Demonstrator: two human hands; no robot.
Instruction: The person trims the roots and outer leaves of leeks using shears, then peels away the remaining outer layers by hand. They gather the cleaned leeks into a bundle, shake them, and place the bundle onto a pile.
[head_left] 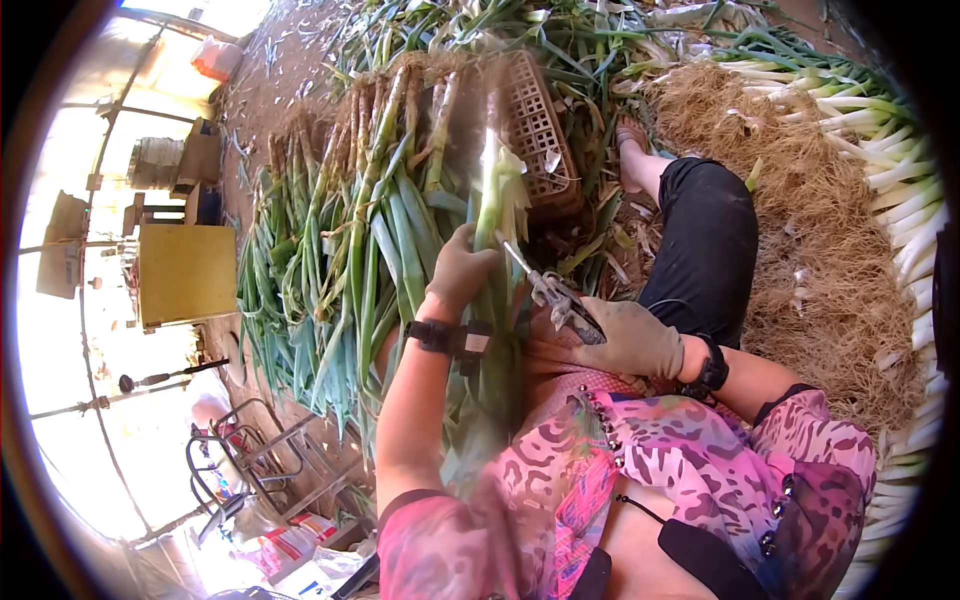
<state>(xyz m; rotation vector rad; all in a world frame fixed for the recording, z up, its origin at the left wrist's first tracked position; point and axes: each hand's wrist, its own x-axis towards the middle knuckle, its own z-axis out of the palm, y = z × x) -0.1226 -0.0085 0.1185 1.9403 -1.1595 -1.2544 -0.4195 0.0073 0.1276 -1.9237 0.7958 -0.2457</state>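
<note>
Head view: left hand (arm extended) wraps around a leek.

Daylight blows out the pale sheeting at left, while curved, distorted edges fall to black.

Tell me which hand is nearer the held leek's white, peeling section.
Left. The left hand grips the leek just below that section in view; the right hand is farther off, holding a nozzled tool.
</note>
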